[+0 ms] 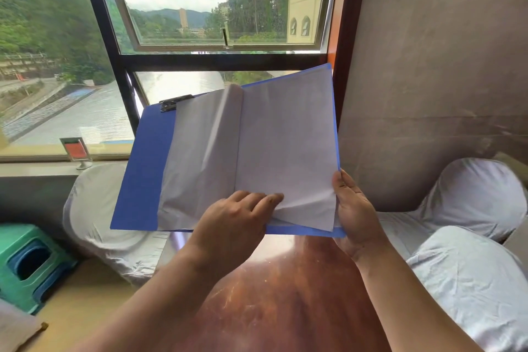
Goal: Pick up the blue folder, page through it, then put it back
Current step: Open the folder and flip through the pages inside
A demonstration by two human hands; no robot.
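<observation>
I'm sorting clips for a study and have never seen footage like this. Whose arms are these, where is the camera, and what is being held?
There is no machine here. A person wears a wide-angle camera on the head, looking forward and down, so the two arms reaching in from below are their own.

They hold an open blue folder in the air above a reddish-brown table. The right hand supports its lower right corner. The left hand lies on the white pages, fingertips lifting a page's lower edge. A metal clip sits at the folder's top left.

Around the table are white-covered chairs, a green stool on the floor at left, and a window behind.
</observation>
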